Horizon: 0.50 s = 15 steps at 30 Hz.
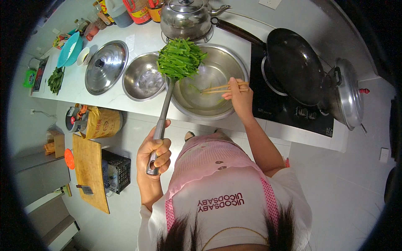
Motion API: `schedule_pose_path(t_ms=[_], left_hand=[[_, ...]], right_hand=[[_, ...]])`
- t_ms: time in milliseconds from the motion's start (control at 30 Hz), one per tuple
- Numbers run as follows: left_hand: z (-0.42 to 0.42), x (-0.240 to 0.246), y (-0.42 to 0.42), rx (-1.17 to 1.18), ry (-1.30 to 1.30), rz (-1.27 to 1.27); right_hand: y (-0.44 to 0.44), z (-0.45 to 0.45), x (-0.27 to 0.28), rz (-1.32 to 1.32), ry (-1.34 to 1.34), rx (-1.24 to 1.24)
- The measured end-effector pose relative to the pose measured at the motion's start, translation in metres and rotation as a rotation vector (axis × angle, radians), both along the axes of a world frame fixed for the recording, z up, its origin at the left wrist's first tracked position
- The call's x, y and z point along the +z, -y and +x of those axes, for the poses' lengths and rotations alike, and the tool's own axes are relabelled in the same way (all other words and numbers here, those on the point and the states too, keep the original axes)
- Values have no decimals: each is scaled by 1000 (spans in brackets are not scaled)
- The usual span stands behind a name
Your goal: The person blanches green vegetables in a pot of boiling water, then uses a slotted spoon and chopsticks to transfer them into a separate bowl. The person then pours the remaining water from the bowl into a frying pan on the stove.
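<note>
My left hand grips the metal handle of a ladle or skimmer, whose head is hidden under a heap of cut green vegetable stems. The heap is above the left rim of a large steel basin holding liquid. In my right hand is a pair of wooden chopsticks, their tips over the basin beside a few loose green bits. A smaller steel bowl stands left of the basin, and a steel lid with a black knob lies beyond it.
A black wok sits on the cooktop at right, near a lidded steel pot. Behind the basin stands a steel kettle. Bottles, a turquoise bowl and leafy greens are at left. Below stands a wooden board with a cleaver.
</note>
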<state>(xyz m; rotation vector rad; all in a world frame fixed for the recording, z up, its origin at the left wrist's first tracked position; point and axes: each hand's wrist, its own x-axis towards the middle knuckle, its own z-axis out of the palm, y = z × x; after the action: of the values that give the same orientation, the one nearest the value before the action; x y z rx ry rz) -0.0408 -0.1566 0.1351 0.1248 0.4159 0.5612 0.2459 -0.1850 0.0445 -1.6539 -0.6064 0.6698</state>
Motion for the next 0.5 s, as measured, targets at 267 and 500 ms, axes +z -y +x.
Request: schedule_pose_path(t_ms=[267,500], left_hand=[[-3,1,2,15,18,-26],[-6,-5,2,-5,36,-67]], right_hand=[[15,2,48,186,51,-102],[8,0,111,476,194,-104]])
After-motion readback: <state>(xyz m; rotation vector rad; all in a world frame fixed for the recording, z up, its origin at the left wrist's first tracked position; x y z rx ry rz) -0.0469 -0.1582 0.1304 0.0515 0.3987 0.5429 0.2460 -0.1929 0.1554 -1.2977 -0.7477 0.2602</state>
